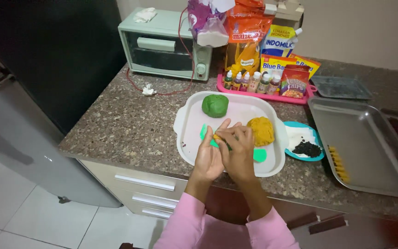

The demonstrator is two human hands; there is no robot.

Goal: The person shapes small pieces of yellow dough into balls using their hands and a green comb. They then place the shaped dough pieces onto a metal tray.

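left hand (209,159) and right hand (240,154) pinch dough piece (217,137) over white tray (187,124).

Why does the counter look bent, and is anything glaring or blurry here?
Head view: wide lens bows the counter edges; soft glare on the metal tray; hands slightly blurred over the white tray; left floor is dim.

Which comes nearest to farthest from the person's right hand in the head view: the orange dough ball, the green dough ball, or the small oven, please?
From the right hand:
1. Orange dough ball, just right of it on the white tray.
2. Green dough ball, at the tray's far side.
3. Small oven, at the counter's back left.
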